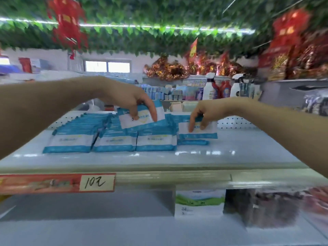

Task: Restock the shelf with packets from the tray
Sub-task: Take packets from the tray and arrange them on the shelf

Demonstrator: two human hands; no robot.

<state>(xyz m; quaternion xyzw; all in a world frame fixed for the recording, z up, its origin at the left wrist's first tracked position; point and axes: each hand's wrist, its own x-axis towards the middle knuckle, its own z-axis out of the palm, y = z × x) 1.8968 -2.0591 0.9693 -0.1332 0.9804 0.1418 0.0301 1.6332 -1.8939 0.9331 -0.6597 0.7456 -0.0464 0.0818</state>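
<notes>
Three rows of blue-and-white packets [113, 139] stand packed on the white top shelf [159, 160]. My left hand [129, 98] pinches one blue-and-white packet [142, 119] from above, tilted over the third row. Further right my right hand [204, 112] holds another packet [198, 131] upright at the start of a fourth row, with a flat packet [193, 142] lying under it. No tray is in view.
A red price strip with a handwritten tag [96, 182] runs along the shelf's front edge. A white-and-green box [199, 203] stands on the lower shelf. Bottles [209, 87] and small boxes fill shelves behind. Bare shelf lies right of the packets.
</notes>
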